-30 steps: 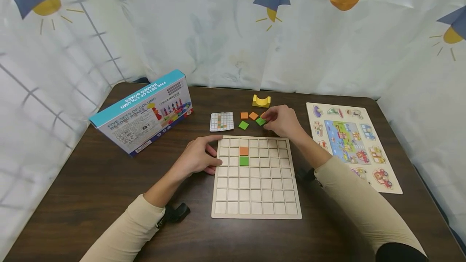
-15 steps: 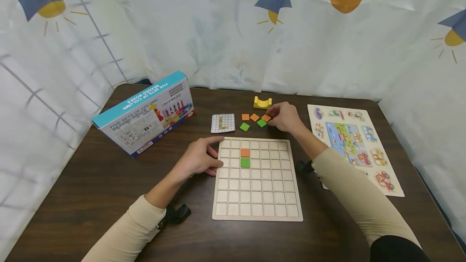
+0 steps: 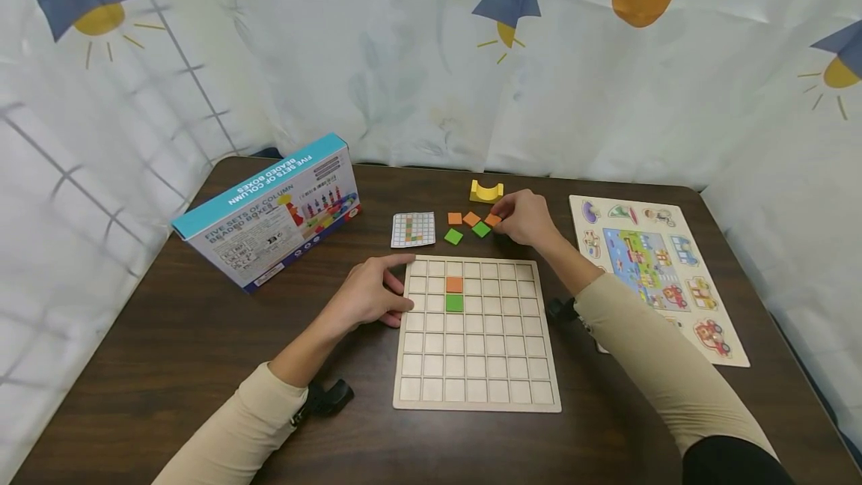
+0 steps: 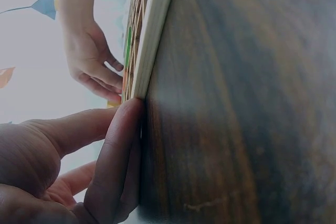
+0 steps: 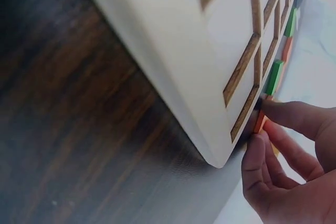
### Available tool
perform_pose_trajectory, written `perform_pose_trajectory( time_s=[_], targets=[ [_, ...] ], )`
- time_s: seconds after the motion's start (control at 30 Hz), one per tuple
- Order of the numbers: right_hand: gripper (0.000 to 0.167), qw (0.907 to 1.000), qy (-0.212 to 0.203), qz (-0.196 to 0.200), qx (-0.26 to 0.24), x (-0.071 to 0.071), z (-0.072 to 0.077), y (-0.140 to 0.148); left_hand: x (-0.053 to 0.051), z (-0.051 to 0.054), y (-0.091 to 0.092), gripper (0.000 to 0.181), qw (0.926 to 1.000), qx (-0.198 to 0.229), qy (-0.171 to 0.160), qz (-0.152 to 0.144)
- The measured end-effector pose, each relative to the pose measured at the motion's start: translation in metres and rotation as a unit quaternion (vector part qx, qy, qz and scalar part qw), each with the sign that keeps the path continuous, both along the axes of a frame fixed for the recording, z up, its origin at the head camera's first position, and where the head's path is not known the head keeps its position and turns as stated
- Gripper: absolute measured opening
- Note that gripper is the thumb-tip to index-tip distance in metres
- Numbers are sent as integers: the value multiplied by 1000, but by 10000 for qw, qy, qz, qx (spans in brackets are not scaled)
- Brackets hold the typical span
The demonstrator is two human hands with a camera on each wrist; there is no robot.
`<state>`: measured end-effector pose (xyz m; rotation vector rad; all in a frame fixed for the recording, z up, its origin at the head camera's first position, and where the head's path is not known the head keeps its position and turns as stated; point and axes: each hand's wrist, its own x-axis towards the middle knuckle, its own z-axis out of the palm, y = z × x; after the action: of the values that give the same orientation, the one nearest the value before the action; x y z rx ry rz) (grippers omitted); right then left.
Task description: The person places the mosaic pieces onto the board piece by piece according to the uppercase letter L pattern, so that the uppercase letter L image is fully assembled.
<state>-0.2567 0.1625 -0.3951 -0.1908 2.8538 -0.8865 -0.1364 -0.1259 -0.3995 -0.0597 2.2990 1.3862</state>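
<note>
A wooden grid board (image 3: 501,365) lies on the table, with an orange tile (image 3: 454,285) and a green tile (image 3: 454,303) in neighbouring squares. My left hand (image 3: 369,292) touches its far left corner, index finger stretched along the top and thumb against the left edge; in the left wrist view a fingertip (image 4: 131,106) meets the board's side. Beyond the far edge, my right hand (image 3: 527,219) pinches another orange tile (image 5: 260,120) between thumb and fingers. Beside it lie loose green tiles (image 3: 454,236) and orange tiles (image 3: 454,218), flat on the table.
A printed grid card (image 3: 413,230) lies left of the loose tiles. A yellow curved block (image 3: 486,191) sits behind them. At the left stands a cardboard box (image 3: 276,215); a picture puzzle board (image 3: 714,298) lies at right, partly under my right forearm. A curtain (image 3: 417,58) hangs behind.
My right hand has drawn slightly back to the right, showing the orange tile at its fingertips. The nearby green tile has shifted a little left. My left hand stays at the board's corner.
</note>
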Motion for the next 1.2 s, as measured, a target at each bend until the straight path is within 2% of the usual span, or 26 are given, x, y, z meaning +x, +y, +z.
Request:
perform_pose_trajectory(
  time_s=[0.33,0.7,1.2],
  targets=[
    [24,10000,44,37,-65,2,1,3,0,0,0,81,10000,-20,28,16],
    [25,9997,-152,3,-201,8,5,6,1,1,-1,80,10000,17,47,-14],
    [24,9977,-231,-38,-629,28,10,4,2,2,0,81,10000,-38,82,-4]
  ],
)
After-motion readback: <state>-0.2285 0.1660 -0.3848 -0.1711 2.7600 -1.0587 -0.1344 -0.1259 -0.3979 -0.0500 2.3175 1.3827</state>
